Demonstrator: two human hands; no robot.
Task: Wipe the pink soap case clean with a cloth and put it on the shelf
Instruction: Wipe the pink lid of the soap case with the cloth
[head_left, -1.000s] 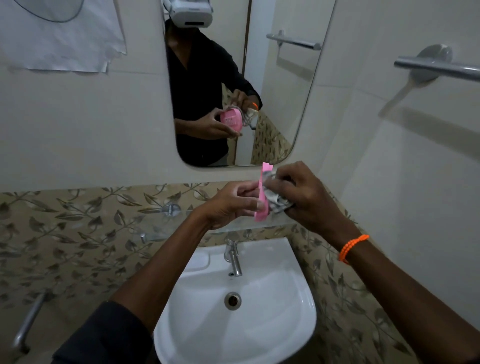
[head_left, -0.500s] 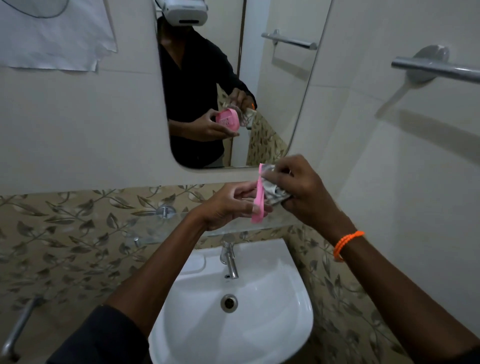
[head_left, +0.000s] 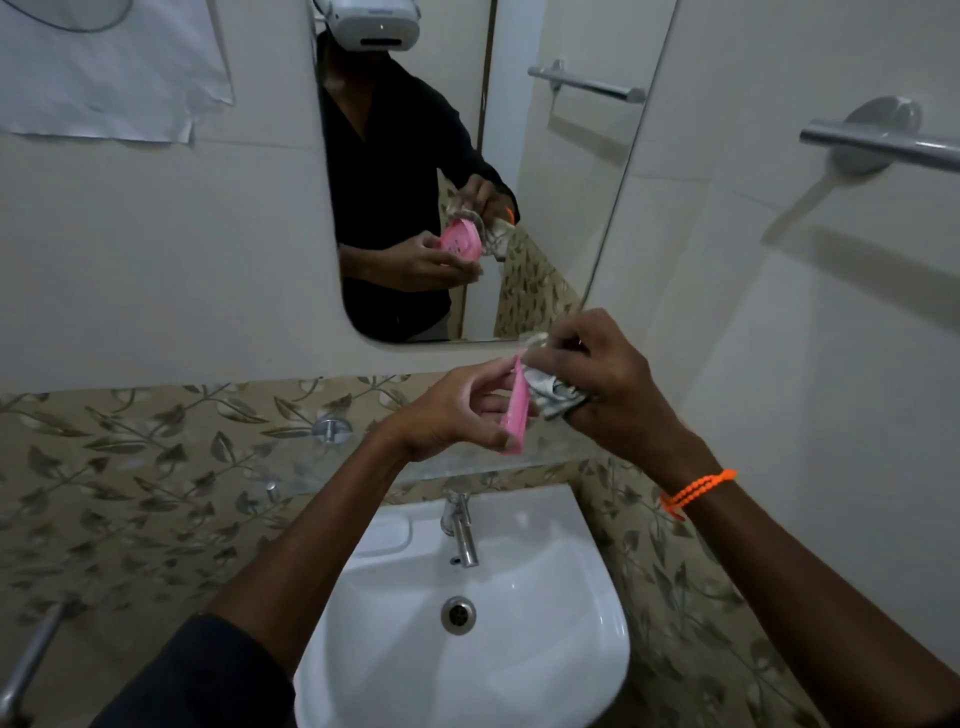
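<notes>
Pink plastic soap case (head_left: 515, 410) is standing on edge, pinched between the left hand (head_left: 452, 410) fingers, while the right hand (head_left: 597, 379) fingers are rubbing a crumpled grey cloth (head_left: 550, 397) against it; next it probably needs setting down flat on the clear glass shelf (head_left: 291, 478) under the fingers.

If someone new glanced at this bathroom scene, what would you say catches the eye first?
The pink soap case, held edge-on in the left hand above the white sink, stands out most. The right hand presses a crumpled cloth against its right face. Behind them, the mirror repeats the scene, and an orange bracelet brightens the right wrist.
</notes>
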